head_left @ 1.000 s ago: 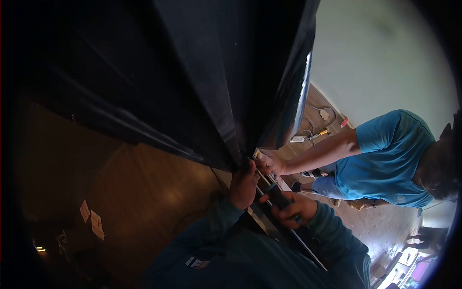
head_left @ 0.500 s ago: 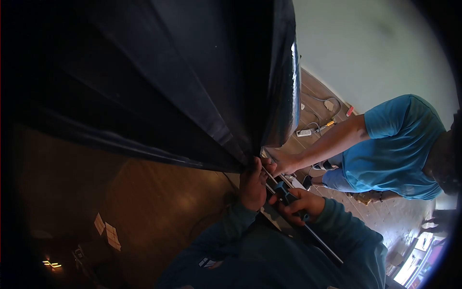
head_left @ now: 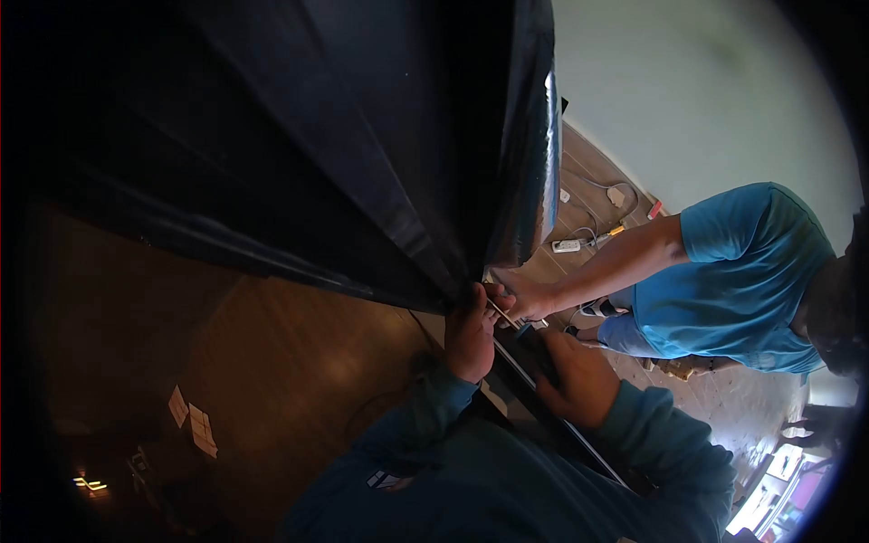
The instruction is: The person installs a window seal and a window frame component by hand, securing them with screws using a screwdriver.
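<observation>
My right hand (head_left: 584,376) is closed around the dark handle (head_left: 532,348) of what looks like a screwdriver. Its thin metal shaft (head_left: 501,313) points up and left toward my other hand. My left hand (head_left: 471,337) is closed, fingertips bunched around the shaft's tip at the lower corner of a large black sheet (head_left: 362,172); what they grip is hidden. Under both hands a long dark rail with a shiny edge (head_left: 593,452) slants down to the right. A co-worker's hand (head_left: 529,297) reaches in beside my left fingers, partly covered by them.
The co-worker in a blue shirt (head_left: 747,271) leans in from the right. Behind, a white power strip (head_left: 568,245) and cables lie on the floor near the pale wall (head_left: 697,100). Brown wooden floor (head_left: 299,362) stretches to the left, with pale papers (head_left: 202,428) at its far side.
My right hand has turned the tool and regripped it, so its shaft now points at my left fingers. The black sheet and my left hand have shifted slightly up and left in view.
</observation>
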Motion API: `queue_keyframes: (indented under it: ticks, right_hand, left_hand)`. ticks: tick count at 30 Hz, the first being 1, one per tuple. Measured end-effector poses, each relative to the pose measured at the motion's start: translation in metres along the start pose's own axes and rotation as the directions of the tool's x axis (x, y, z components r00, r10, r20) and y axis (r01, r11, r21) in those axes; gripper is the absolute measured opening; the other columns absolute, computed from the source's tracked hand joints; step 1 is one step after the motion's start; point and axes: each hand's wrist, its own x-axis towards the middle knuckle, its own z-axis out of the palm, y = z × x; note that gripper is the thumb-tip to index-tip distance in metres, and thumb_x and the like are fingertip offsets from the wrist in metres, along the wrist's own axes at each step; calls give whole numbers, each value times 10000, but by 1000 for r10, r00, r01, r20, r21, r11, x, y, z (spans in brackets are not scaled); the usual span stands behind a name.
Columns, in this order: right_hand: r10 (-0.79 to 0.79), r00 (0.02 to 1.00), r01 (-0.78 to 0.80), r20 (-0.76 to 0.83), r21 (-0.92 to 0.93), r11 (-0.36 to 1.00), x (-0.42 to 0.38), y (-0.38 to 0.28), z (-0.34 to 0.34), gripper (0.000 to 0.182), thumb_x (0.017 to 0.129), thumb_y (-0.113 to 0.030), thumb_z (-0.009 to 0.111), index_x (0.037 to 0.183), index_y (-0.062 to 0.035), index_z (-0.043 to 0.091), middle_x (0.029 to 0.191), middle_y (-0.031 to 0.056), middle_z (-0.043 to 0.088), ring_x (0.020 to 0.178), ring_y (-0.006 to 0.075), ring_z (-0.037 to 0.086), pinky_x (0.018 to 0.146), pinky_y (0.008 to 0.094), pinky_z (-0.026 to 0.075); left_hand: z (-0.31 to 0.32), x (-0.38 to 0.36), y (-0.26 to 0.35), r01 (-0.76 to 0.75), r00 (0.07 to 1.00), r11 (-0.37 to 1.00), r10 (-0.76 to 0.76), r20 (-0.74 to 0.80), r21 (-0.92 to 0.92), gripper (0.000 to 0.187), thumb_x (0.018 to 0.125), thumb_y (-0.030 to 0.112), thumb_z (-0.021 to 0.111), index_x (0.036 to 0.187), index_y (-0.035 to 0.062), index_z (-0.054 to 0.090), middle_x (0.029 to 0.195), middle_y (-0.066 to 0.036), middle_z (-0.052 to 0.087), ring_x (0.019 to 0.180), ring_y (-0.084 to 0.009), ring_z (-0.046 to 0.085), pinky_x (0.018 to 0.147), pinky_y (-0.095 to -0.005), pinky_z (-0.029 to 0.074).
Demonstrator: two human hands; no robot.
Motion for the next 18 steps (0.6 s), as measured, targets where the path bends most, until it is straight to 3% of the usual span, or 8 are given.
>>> queue_keyframes:
  ticks: [3,4,6,7,10,13,15,18]
  right_hand:
    - [61,995,-50,80,-130,990,5,-2,5,260,754,-27,601,961,-81,453,654,83,512,481,178,521,398,290,391]
    - [236,895,-386,378,394,834,8,7,10,256,757,-32,606,960,-75,458,648,79,510,481,177,521,402,293,395]
    - [-176,674,-734,718,624,-267,14,36,17,259,769,-43,620,984,-60,476,667,76,517,473,166,513,399,284,391]
    - [-165,674,-732,720,620,-284,5,41,17,259,769,-43,620,984,-60,476,667,76,517,473,166,513,399,284,391]
    - [413,744,-668,526,551,500,13,6,-6,308,786,-63,602,1065,-27,478,756,74,553,503,184,533,451,318,437]
    - [363,908,-386,207,80,919,12,-19,-2,388,753,-89,624,1096,-5,462,763,117,560,545,226,553,538,390,471]
    - [247,968,-231,45,-228,946,8,-7,10,430,736,-102,635,1111,6,454,767,139,564,567,248,563,582,426,488]
    - [45,974,-106,224,267,958,12,34,25,438,739,-84,627,1133,-19,446,772,135,567,567,230,565,573,404,490]
  left_hand:
    - [-6,-1,3,11,1000,1000,-11,9,-9,415,974,380,468,1045,-22,543,872,-87,626,931,-189,603,907,-344,432]
    - [-7,3,5,15,999,1000,-13,45,-26,419,973,382,471,1046,-24,543,876,-86,624,933,-191,603,907,-343,432]
    - [-6,9,8,45,999,995,-43,30,-85,424,975,385,464,1046,-25,542,885,-88,625,937,-193,603,911,-341,431]
    - [-6,6,7,93,996,987,-91,25,-135,428,977,388,457,1046,-27,542,894,-90,627,940,-195,604,914,-338,429]
    - [-7,9,4,38,999,998,-38,-2,-50,432,980,387,448,1057,-29,541,907,-99,631,941,-198,605,906,-336,435]
    - [11,6,19,31,993,989,-13,-120,144,427,984,375,443,1070,-32,541,907,-108,630,936,-197,607,892,-326,445]
    - [2,5,13,4,998,977,9,-62,215,429,986,375,438,1073,-32,540,909,-115,631,935,-199,607,891,-326,445]
    - [-1,8,15,-29,999,985,31,-14,170,424,991,367,426,1073,-33,540,912,-126,632,933,-199,607,889,-324,444]
